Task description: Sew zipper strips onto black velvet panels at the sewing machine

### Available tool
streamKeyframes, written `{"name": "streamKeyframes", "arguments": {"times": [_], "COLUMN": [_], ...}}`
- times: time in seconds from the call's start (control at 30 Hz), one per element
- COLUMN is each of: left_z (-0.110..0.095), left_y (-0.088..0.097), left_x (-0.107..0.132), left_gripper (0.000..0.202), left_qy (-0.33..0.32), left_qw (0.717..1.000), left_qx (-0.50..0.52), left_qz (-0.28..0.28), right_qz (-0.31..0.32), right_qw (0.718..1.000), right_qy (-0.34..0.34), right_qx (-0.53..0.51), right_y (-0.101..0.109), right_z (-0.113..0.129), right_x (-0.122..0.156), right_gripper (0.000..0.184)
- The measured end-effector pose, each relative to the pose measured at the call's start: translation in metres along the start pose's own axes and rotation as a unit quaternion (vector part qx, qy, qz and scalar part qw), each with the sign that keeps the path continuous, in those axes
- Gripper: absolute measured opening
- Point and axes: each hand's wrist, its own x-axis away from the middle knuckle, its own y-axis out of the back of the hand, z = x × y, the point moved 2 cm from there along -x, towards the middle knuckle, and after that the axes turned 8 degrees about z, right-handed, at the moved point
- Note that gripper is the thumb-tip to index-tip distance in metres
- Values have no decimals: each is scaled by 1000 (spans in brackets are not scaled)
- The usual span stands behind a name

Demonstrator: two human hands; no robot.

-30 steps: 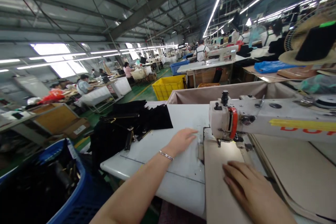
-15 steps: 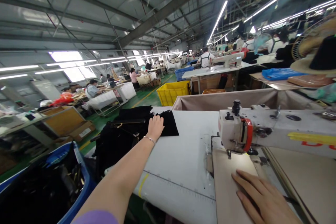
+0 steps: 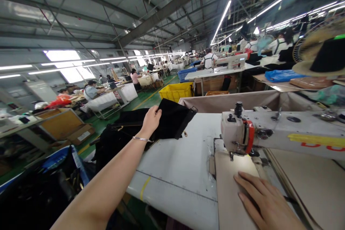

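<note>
Stretched out to the far left of the sewing table [image 3: 178,172], my left hand [image 3: 151,122] is closed on the edge of a black fabric piece [image 3: 174,119]. That piece is tilted up off the tabletop, with a small metal fitting at its right corner. Beside and below the hand lies a pile of black fabric pieces [image 3: 113,147] with zippers. My right hand [image 3: 266,197] rests flat, fingers spread, on a beige panel [image 3: 226,187] just in front of the sewing machine's head [image 3: 234,133]. The needle area is lit.
At lower left stands a blue bin [image 3: 78,165] filled with black pieces. Behind the table are a beige fabric-sided trough [image 3: 231,100] and a yellow crate [image 3: 175,92]. More beige panels [image 3: 309,172] lie right of the machine. Other people sit at tables farther off.
My left hand has drawn back slightly to the left and lifted the black fabric piece, whose right end now rises with its metal fitting showing. My right hand stays on the panel.
</note>
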Motion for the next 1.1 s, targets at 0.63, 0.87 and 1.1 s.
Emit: {"name": "streamKeyframes", "arguments": {"times": [0.63,0.87,1.1], "left_z": [-67,-139,-91], "left_y": [82,-39,38], "left_x": [21,144,151], "left_gripper": [27,14,31], "left_qy": [28,-168,-195], "left_qw": [976,870,902], "left_qx": [56,-24,-195], "left_qz": [210,462,333], "right_qz": [7,40,55], "right_qw": [999,997,995], "right_qy": [-21,-30,-47], "right_qx": [-43,-57,-70], "right_y": [4,17,24], "right_z": [6,11,15], "right_x": [1,-3,-3], "right_gripper": [41,42,40]}}
